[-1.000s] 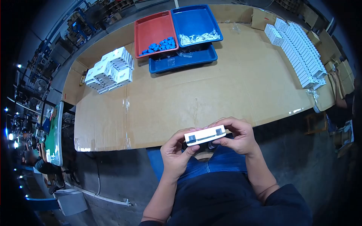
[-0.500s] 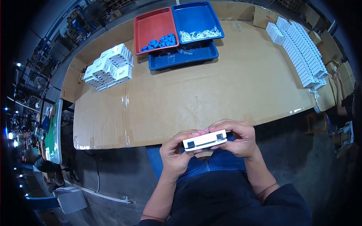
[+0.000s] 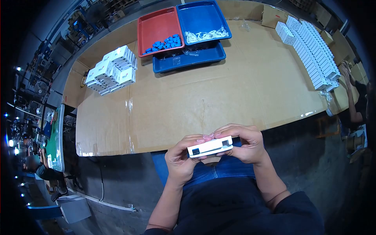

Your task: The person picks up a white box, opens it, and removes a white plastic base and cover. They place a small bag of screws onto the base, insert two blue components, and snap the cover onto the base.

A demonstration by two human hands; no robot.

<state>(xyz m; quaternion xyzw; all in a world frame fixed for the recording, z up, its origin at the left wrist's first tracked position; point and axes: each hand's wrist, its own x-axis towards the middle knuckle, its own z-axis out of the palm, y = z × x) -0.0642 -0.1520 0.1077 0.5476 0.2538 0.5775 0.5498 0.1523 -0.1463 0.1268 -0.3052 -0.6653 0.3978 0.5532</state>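
Note:
A flat white plastic case [image 3: 210, 147] with dark square openings near both ends is held level just off the table's front edge. My left hand [image 3: 182, 157] grips its left end, thumb below and fingers on top. Its right end is pinched the same way by my right hand [image 3: 246, 144]. The fingertips of both hands meet along the top edge. A narrow dark gap runs between the case's upper part and its lower plate.
On the cardboard-covered table [image 3: 176, 113] stand white case stacks [image 3: 111, 72], a red tray [image 3: 158, 27] with blue parts, a blue tray [image 3: 201, 17] with white parts, another blue tray [image 3: 192, 62] beneath, and long white rows [image 3: 313, 53]. People are at both sides.
The case has shifted slightly left in my hands' grip and its narrow side shows a little differently. At the far right, the other person's arm has moved.

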